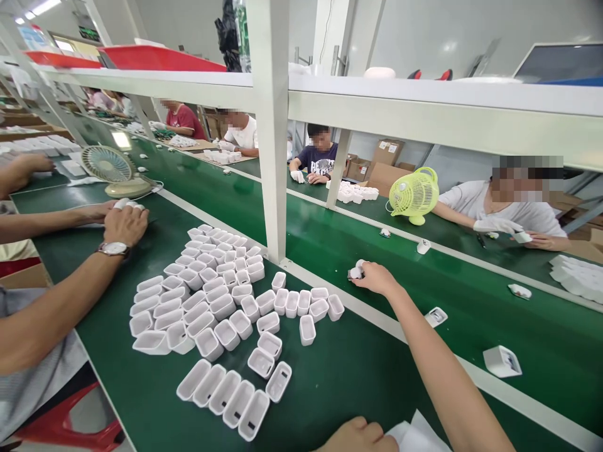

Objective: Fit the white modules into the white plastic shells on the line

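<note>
Right hand (pixel 375 280) extended over the green conveyor belt (pixel 320 242), its fingers narrowed on a small white part (pixel 358 267). The part lies at the fingertips, just beyond the pale rail (pixel 325 280); its long axis cannot be read, being partly covered by the fingers. Left hand (pixel 358 437), at the lower edge of the view and nearer the body, rests low beside a white sheet (pixel 418 435), its fingers bent; whether it grips anything cannot be told. The right hand is plainly the nearer to the part, the left well apart from it, on the body's side of the rail.

Left of both hands, on the green worktop (pixel 325 383), stand many open white cups (pixel 308 331), mostly grouped close together. Nearest the left hand is a slanting row of five cups (pixel 230 392), side by side, their long axes pointing away from the body and slightly rightward. Right of the right forearm, a white housing (pixel 502 362) lies on the belt; another housing (pixel 436 316) lies between it and the right hand.
</note>
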A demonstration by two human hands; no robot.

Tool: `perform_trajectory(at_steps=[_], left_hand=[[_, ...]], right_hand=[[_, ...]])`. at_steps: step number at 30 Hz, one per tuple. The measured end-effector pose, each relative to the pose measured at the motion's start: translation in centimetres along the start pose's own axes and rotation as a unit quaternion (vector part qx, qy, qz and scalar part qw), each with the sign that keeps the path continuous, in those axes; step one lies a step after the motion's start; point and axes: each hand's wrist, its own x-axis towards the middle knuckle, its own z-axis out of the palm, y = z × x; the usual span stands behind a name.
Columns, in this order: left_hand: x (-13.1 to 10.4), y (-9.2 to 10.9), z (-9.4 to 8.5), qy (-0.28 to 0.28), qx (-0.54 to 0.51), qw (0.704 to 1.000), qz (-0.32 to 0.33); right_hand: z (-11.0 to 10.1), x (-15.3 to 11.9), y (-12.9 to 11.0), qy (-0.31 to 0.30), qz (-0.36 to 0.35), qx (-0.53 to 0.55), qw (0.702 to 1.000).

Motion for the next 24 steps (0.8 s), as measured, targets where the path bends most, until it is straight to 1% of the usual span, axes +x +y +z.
perform_trajectory(at_steps=[3, 4, 6, 8, 10, 12, 13, 14, 15, 16, 17, 18, 20, 22, 24], left_hand=[[-0.7, -0.1, -2.0, 0.002, -0.017, 0.999, 0.034], [-0.9, 0.1, -2.9, -0.001, -0.026, 0.999, 0.034], [-1.3, 0.7, -5.0, -0.028, -0.040, 0.999, 0.013], [-1.7, 1.5, -8.0, -0.068, -0.064, 0.996, -0.001], [-2.4, 1.8, -11.7, -0.091, -0.102, 0.991, 0.000], [-3.0, 1.0, -15.5, -0.090, -0.126, 0.987, -0.046], [-3.2, 0.0, -17.2, -0.072, -0.110, 0.987, -0.092], [-3.3, -1.2, -18.5, -0.053, -0.072, 0.986, -0.141], [-3.1, -2.7, -19.4, -0.036, -0.028, 0.983, -0.180], [-2.7, -4.4, -19.8, -0.027, 0.015, 0.976, -0.216], [-2.1, -6.0, -19.7, -0.017, 0.050, 0.967, -0.249], [-1.5, -7.6, -19.3, -0.009, 0.066, 0.961, -0.268], [-0.1, -10.1, -17.7, 0.001, 0.080, 0.954, -0.288], [1.1, -11.5, -16.0, 0.009, 0.080, 0.951, -0.299], [1.8, -12.0, -14.7, 0.018, 0.071, 0.950, -0.304]], right_hand=[[-1.4, -3.9, -0.3, -0.004, 0.008, -0.062, 0.998], [-1.7, -5.5, -0.3, -0.007, 0.009, -0.080, 0.997], [-1.9, -9.1, -0.4, -0.013, 0.010, -0.105, 0.994], [-1.6, -13.0, -0.4, -0.020, 0.011, -0.119, 0.993], [-0.8, -16.7, -0.1, -0.035, 0.016, -0.125, 0.991], [0.2, -19.8, 0.2, -0.059, 0.025, -0.125, 0.990], [0.8, -21.0, 0.4, -0.071, 0.032, -0.123, 0.989], [1.3, -21.9, 0.6, -0.082, 0.039, -0.120, 0.989], [1.8, -22.7, 0.7, -0.089, 0.045, -0.115, 0.988], [2.2, -23.3, 0.8, -0.093, 0.051, -0.107, 0.989], [2.4, -23.7, 1.0, -0.094, 0.055, -0.098, 0.989], [2.7, -23.9, 1.1, -0.093, 0.058, -0.087, 0.990], [2.9, -24.3, 1.4, -0.084, 0.059, -0.054, 0.993], [3.1, -24.6, 2.0, -0.067, 0.053, -0.001, 0.996], [3.5, -25.1, 2.8, -0.037, 0.049, 0.070, 0.996]])
